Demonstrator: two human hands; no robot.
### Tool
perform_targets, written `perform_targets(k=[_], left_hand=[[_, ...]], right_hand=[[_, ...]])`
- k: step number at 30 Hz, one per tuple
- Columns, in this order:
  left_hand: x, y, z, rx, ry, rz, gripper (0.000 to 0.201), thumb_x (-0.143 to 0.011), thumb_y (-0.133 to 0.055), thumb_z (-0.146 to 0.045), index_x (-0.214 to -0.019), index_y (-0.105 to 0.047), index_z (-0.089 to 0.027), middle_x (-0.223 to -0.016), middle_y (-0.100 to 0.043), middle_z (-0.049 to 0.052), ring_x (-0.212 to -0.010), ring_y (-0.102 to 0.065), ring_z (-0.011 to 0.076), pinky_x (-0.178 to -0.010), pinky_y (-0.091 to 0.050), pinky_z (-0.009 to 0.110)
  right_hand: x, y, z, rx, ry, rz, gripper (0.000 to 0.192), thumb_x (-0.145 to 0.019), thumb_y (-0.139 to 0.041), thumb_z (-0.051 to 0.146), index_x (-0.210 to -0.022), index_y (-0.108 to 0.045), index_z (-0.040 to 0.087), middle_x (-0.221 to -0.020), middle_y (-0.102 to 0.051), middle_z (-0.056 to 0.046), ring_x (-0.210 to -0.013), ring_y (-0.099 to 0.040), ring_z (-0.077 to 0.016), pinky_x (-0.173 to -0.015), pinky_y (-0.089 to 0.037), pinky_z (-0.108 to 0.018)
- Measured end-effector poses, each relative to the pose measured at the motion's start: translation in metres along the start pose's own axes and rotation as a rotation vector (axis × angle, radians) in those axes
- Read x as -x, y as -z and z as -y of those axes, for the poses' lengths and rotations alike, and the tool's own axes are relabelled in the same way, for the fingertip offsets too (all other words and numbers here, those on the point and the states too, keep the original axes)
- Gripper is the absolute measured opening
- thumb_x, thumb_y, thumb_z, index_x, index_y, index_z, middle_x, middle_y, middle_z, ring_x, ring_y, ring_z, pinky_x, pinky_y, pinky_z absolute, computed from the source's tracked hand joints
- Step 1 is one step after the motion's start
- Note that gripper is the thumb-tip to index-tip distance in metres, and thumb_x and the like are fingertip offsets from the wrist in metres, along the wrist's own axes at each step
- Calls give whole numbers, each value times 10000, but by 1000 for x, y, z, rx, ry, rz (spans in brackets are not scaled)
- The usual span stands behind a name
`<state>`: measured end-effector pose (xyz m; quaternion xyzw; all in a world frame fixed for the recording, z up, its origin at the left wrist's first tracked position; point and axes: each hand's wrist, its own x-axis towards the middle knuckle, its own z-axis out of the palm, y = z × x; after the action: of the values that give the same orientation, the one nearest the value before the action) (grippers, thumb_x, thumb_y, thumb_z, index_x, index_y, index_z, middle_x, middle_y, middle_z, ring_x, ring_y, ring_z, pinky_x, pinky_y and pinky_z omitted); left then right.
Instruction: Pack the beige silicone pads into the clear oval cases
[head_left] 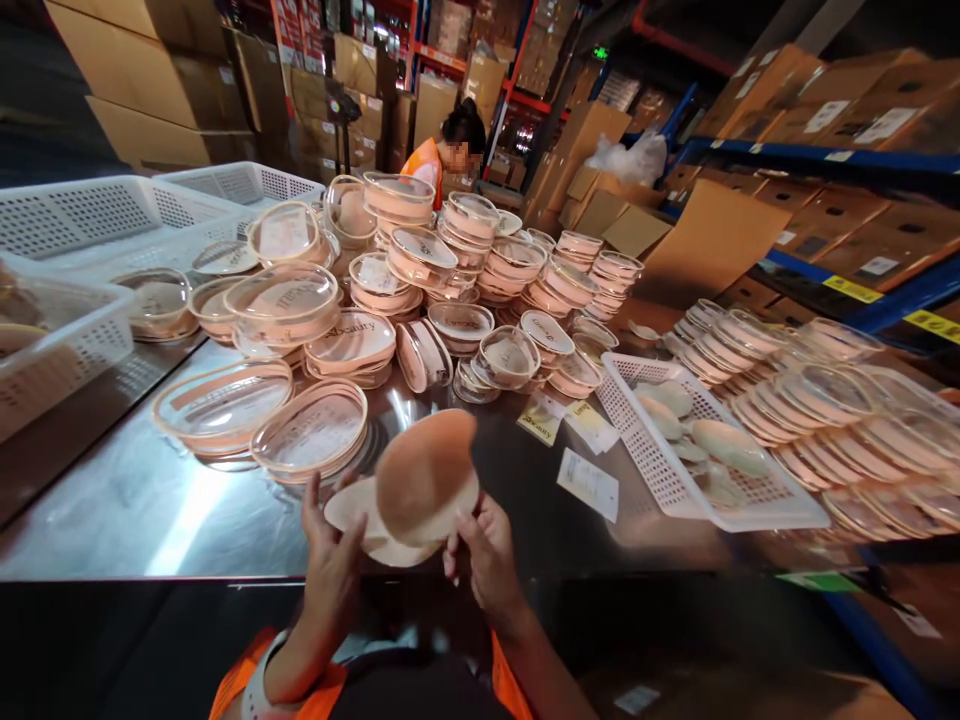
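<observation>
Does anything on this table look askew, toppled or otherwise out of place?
Yes. One case near the table's middle stands on its edge against the pile, while the others lie flat. Loose paper slips lie scattered on the steel table beside the white tray. Both hands, left and right, hold beige pads.

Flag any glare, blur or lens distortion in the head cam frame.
Head view: strong glare streak on the steel table; fisheye bending at the edges, white baskets and shelving curve; pad in both hands slightly soft; right-side case rows smeared; background dim.
</observation>
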<state>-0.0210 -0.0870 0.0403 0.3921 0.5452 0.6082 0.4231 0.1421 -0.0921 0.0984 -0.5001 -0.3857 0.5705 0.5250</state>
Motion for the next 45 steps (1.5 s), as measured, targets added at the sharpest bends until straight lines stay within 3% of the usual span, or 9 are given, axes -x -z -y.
perform_targets(k=[2,4,6,8,12,19,25,32,45], left_hand=[[-4,3,-7,-87,-112,47,701,-815,-661,-468,-1442,-442,-246,-1511,-465,119,-1398,-430,307,-1151,-356,473],[-6,5,-19,-149,-225,323,406,-871,-594,-461,-1177,-686,-211,-1309,-656,122,-1258,-579,286,-1109,-410,416],[-4,3,-32,-129,-239,652,377,-930,-494,-464,-935,-765,-202,-940,-781,97,-886,-733,229,-868,-557,320],[-1,-1,-40,-116,-214,739,372,-917,-521,-461,-837,-770,-197,-722,-769,66,-638,-711,191,-640,-556,254],[2,-9,-43,-229,-296,464,300,-824,-642,-437,-693,-758,-193,-637,-740,40,-585,-669,182,-595,-529,251],[-5,-3,-49,-281,-356,340,286,-795,-656,-406,-638,-754,-188,-731,-752,53,-692,-666,194,-676,-527,270],[-14,-3,-71,-190,-192,306,354,-793,-628,-402,-530,-666,-169,-517,-609,3,-511,-529,130,-509,-413,213],[-17,-7,-73,-34,120,263,468,-680,-686,-551,-455,-532,-171,-471,-471,-23,-510,-418,114,-505,-377,224],[-5,-14,-69,-28,162,323,586,-676,-658,-676,-446,-476,-169,-476,-395,-23,-516,-352,107,-486,-323,223]], right_hand=[[2,-4,1,-40,-9,-12,447,-755,-626,622,-687,-528,191,-443,-507,68,-289,-407,-53,-292,-280,-146],[4,-7,4,5,-19,27,495,-783,-591,624,-578,-506,182,-396,-475,53,-279,-389,-43,-289,-251,-138],[5,-11,10,28,-27,58,500,-788,-586,629,-576,-516,182,-367,-439,65,-271,-365,-41,-287,-256,-142],[5,-15,17,7,-30,77,472,-766,-613,635,-643,-535,186,-369,-430,83,-266,-341,-41,-284,-270,-149],[3,-18,22,13,-24,128,484,-777,-599,648,-659,-521,186,-391,-457,72,-268,-334,-35,-277,-230,-145],[-2,-22,14,-6,-17,88,446,-758,-649,618,-816,-558,185,-479,-497,84,-364,-374,-49,-362,-325,-156],[6,-25,15,428,159,166,268,-751,-737,352,-946,-704,172,-943,-761,-72,-858,-700,-220,-747,-547,-290],[13,-27,23,576,370,223,154,-825,-611,224,-875,-754,195,-832,-773,-42,-756,-698,-182,-734,-517,-257],[15,-26,20,692,493,123,265,-900,-566,315,-755,-747,186,-677,-733,-40,-617,-646,-152,-622,-463,-237]])
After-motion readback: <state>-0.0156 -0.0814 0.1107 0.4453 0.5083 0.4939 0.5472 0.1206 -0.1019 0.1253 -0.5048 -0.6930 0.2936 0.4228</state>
